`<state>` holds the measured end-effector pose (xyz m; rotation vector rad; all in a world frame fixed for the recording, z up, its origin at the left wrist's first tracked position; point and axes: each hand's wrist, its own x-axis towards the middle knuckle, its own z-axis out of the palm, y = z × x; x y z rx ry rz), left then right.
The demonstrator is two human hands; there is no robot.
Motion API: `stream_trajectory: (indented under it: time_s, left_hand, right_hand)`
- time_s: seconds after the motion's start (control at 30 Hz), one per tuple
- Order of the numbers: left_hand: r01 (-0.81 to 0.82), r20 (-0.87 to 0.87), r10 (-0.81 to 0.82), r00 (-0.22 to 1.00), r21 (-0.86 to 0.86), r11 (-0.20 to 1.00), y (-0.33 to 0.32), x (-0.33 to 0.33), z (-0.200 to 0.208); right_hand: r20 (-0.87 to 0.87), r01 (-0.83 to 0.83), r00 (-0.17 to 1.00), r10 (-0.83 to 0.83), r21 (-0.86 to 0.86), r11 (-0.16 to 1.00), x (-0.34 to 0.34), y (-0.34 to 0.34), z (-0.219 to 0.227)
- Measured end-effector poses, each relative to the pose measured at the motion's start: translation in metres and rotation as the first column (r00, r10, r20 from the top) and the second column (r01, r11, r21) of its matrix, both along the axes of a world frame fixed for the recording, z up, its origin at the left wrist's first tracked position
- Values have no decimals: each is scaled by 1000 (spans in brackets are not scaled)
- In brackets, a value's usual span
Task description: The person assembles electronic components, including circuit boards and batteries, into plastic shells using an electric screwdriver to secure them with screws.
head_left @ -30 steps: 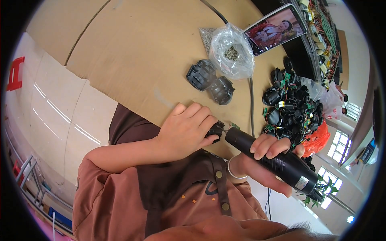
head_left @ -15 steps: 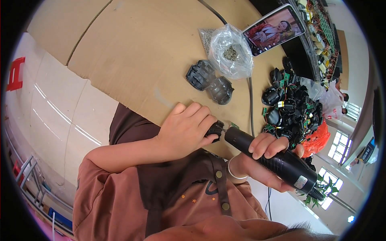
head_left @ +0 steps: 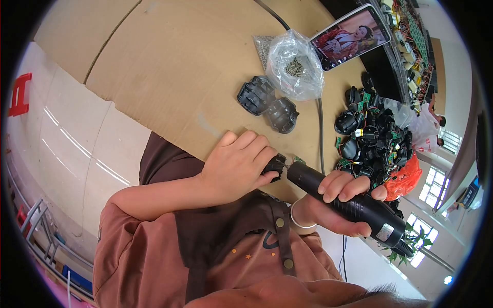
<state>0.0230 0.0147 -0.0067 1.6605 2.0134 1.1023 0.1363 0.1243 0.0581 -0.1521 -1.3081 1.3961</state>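
Observation:
My left hand (head_left: 241, 163) is closed round a small black plastic part (head_left: 276, 167), most of it hidden under the fingers. A black electric screwdriver (head_left: 354, 205) lies across my right hand (head_left: 339, 205), its fingers wrapped over the barrel. The thin bit of the screwdriver meets the black part at its right side. Just beyond my left hand, two black plastic shell halves (head_left: 257, 96) rest on the cardboard side by side. A small green circuit board piece shows near the screwdriver's tip.
A clear plastic bag (head_left: 303, 82) holds many small screws. Behind it leans a phone (head_left: 350, 38) with a lit screen. At the right lies a heap of black housings with circuit boards and wires (head_left: 372, 133), beside an orange bag (head_left: 403, 179). A grey cable (head_left: 321, 133) crosses the cardboard (head_left: 169, 66).
The fingers and thumb of my right hand have shifted slightly on the screwdriver. My left hand and the black part look unmoved.

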Motion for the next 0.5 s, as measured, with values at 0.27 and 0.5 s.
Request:
stream_trajectory:
  time_s: [0.27,0.5]
  left_hand:
    - [-4,1,4,1000,0,1000,0,0,-1]
    - [-10,10,9,1000,10,1000,1,0,0]
  right_hand:
    - [-13,8,1000,-9,-52,999,-2,-2,1]
    - [75,-54,996,50,44,998,0,0,-2]
